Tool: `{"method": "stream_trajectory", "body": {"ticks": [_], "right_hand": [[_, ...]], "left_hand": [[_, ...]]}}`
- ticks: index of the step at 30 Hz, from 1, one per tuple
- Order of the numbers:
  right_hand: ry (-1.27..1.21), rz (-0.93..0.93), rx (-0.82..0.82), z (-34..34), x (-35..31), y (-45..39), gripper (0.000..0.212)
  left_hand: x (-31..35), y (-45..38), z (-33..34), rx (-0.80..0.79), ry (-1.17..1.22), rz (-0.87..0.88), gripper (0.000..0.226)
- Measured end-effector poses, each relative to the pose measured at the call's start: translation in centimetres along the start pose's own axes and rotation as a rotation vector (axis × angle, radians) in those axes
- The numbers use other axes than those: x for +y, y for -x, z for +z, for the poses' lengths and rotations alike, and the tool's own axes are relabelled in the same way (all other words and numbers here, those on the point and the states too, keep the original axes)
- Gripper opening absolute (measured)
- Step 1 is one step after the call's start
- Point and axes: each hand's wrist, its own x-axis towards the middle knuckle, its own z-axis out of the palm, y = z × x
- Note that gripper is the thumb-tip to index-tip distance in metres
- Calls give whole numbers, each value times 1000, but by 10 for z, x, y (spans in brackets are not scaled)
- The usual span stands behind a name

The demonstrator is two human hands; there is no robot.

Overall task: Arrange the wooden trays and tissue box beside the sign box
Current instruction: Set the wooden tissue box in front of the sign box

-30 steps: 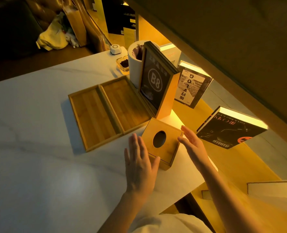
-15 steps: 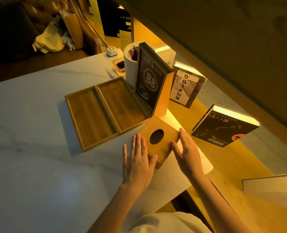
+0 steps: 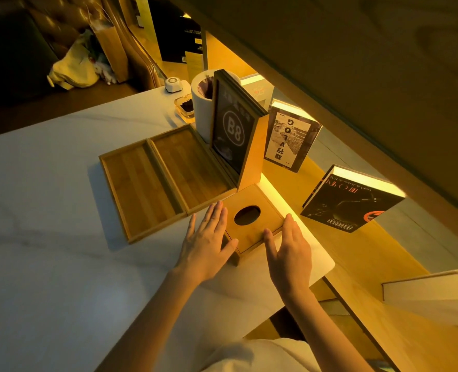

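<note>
Two shallow wooden trays lie side by side on the white table (image 3: pixel 48 237): the left tray (image 3: pixel 139 189) and the right tray (image 3: pixel 190 167), whose far edge meets the upright sign box (image 3: pixel 231 135) marked B8. The wooden tissue box (image 3: pixel 269 208), with an oval hole on top, sits in front of the sign box at the trays' near corner. My left hand (image 3: pixel 207 245) lies flat against its left side, thumb at the front corner. My right hand (image 3: pixel 289 251) rests flat against its right side.
A white cylinder container (image 3: pixel 202 114), a glass ashtray (image 3: pixel 186 106) and a small white device (image 3: pixel 172 84) stand behind the sign box. Books (image 3: pixel 289 138) (image 3: pixel 348 205) lean on the wooden ledge to the right. The table's rounded corner (image 3: pixel 327 264) is just right of my right hand.
The tissue box has turned and slid closer to the sign box and trays. Both hands have closed in from apart onto its two sides.
</note>
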Motion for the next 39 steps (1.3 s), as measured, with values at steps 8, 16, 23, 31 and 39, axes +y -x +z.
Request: {"method": "stream_trajectory", "body": {"ticks": [8,16,23,31,39], "right_hand": [[232,-306,-177,-6,4,11,62],[263,-307,-307,5,8,20,61],[246,-286,-277,4,11,7,60],[203,-272,-267,2,16,-13,59],[209,-281,-244,-3,20,-34,63]], "left_hand": [[15,9,9,109,19,-66,65],[20,9,20,98,10,-85,68],[25,-7,18,98,16,-64,69],[30,-31,17,96,-3,-41,71],[36,-53,17,122,15,-34,71]]}}
